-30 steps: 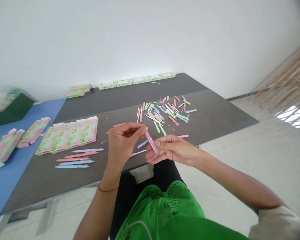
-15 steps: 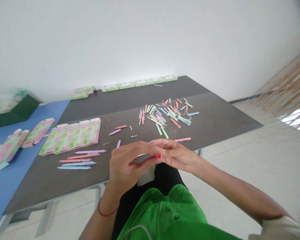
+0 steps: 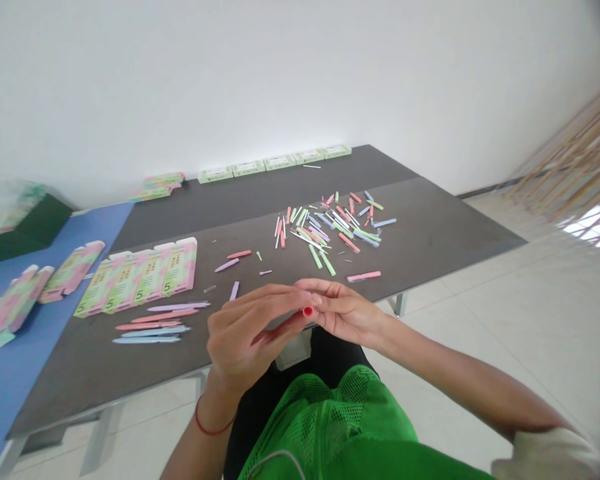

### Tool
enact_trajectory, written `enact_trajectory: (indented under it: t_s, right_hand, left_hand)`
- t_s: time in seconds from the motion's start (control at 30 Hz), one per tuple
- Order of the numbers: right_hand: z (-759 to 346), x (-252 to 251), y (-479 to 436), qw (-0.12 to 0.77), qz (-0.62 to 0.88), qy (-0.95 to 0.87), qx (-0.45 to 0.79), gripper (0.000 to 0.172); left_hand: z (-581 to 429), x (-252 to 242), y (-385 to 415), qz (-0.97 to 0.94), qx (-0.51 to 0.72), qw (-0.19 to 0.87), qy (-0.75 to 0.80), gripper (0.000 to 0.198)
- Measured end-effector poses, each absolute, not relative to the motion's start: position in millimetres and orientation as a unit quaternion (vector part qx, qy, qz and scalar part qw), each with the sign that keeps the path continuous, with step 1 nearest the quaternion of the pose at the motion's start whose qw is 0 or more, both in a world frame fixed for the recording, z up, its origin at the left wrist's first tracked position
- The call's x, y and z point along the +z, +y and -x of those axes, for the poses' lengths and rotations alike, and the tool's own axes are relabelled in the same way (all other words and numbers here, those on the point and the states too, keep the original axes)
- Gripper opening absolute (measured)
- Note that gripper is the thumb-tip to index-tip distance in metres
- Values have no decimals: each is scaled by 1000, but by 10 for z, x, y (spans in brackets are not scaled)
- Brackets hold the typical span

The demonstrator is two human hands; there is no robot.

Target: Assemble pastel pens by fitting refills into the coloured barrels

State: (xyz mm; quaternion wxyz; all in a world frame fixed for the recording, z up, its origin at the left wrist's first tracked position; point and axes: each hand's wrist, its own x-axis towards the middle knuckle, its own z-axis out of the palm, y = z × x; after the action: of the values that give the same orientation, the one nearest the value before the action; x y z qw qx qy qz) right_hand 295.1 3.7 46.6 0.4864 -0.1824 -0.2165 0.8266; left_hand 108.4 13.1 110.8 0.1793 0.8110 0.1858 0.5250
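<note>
Above the table's front edge, my left hand [image 3: 253,327] and my right hand [image 3: 347,312] meet at the fingertips. The fingers of both hands are closed in a pinch, and whatever they hold is mostly hidden. A small round red spot [image 3: 307,311] shows at my left thumb tip; whether it is a pen part or a nail I cannot tell. Just beyond my left hand lies a purple pen barrel piece [image 3: 235,291]. Past my right hand is a pink pen part [image 3: 364,276] with a clear end. Several assembled pens [image 3: 153,327] lie left of my hands in pink, blue and purple.
Loose pen parts and white refills [image 3: 325,230] are scattered over the dark table [image 3: 430,227]. Flat printed cartons [image 3: 143,277] lie side by side at the left. Pale green boxes [image 3: 280,162] line the wall edge. A dark green bin [image 3: 30,227] stands on the blue surface.
Both hands have shifted slightly left in the picture, still joined at the fingertips. A thin white piece seen beside my left fingers is now out of sight. The view has turned slightly.
</note>
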Motion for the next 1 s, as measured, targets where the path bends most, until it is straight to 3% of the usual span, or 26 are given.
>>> enact_trajectory:
  t_s: [0.23,0.5,1.0]
  right_hand:
    - [-2961,400,50,473,191,-179,841,42]
    - [-2927,405,21,506,211,-140,825,33]
    - [-2906,446,-5,524,228,-121,811,26]
  left_hand:
    - [-1089,1112,121,-803,531,184,196,40]
    - [-1092,1071,115,-786,545,215,197,42]
    - [-1137,989,115,-757,558,239,243,29]
